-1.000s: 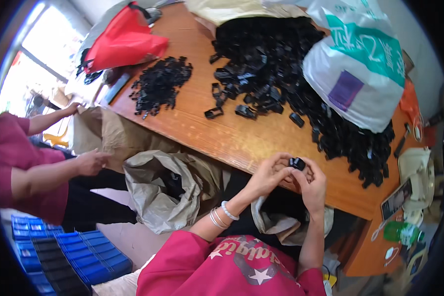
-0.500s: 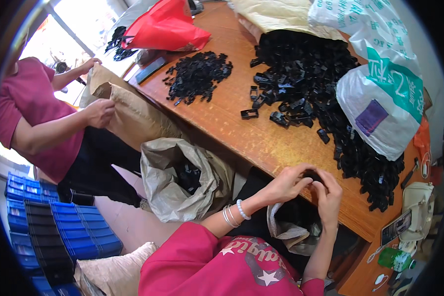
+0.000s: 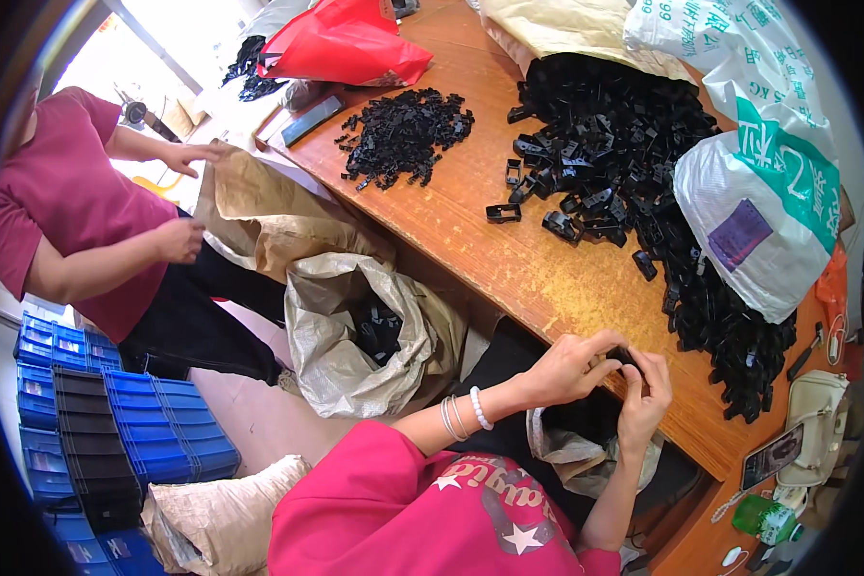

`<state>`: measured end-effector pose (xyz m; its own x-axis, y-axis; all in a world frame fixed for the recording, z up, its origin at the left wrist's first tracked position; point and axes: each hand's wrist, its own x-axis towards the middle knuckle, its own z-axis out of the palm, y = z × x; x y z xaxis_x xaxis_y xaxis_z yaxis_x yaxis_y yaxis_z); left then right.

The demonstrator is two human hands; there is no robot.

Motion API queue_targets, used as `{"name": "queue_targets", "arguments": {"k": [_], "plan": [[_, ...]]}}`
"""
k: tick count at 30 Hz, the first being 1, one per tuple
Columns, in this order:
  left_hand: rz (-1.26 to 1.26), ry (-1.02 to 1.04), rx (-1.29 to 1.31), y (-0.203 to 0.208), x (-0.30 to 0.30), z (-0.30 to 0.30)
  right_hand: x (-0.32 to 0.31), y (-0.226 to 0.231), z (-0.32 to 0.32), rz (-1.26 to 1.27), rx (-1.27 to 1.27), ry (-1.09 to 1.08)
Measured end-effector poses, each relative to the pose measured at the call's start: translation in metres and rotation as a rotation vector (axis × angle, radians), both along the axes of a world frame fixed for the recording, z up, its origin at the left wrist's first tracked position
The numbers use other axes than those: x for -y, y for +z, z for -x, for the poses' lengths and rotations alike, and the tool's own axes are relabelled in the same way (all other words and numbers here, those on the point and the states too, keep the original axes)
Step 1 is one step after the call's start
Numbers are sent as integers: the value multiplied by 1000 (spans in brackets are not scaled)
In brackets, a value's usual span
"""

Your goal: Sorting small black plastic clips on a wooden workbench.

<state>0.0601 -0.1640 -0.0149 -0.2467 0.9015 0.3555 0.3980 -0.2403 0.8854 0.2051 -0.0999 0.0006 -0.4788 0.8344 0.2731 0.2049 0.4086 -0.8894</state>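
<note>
My left hand (image 3: 576,370), with a beaded bracelet and bangles at the wrist, meets my right hand (image 3: 646,398) over the table's near edge. Between their fingertips both pinch a small black plastic part (image 3: 623,356), mostly hidden by the fingers. Beyond them, a large heap of black plastic frame-like parts (image 3: 605,144) spills across the tabletop from a sack. A smaller pile of fine black pieces (image 3: 403,137) lies farther left. Below my hands is an open sack (image 3: 550,444) with a dark inside.
A co-worker (image 3: 96,221) stands at the left by a brown sack (image 3: 288,216). Beside it, an open whitish sack (image 3: 307,355) holds black parts. Blue crates (image 3: 163,422) stack at lower left. The wooden table (image 3: 470,250) also carries a red bag (image 3: 346,48) and a phone (image 3: 773,455).
The co-worker's hands have let go of the brown sack and drawn apart from it. My hands stay together on the black part, with slight finger movement. The view has shifted a little.
</note>
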Motion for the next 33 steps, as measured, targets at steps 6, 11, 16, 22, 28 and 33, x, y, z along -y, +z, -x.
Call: {"name": "queue_targets", "arguments": {"k": [6,11,16,22,28,33], "plan": [[219,-46,213,2,8,26,10,-2,-44,314,132,153],[196,6,5,6,8,46,34,0,-53,-145,610,145],[106,42,9,6,8,37,37,-8,-49,-169,545,100],[-222,466,-246,4,-12,92,34,-13,-59,-160,581,144],[-43,558,-528,-12,-53,176,36,5,-41,-176,346,69],[116,479,-589,-21,-99,174,7,5,-15,-465,272,-39]]}}
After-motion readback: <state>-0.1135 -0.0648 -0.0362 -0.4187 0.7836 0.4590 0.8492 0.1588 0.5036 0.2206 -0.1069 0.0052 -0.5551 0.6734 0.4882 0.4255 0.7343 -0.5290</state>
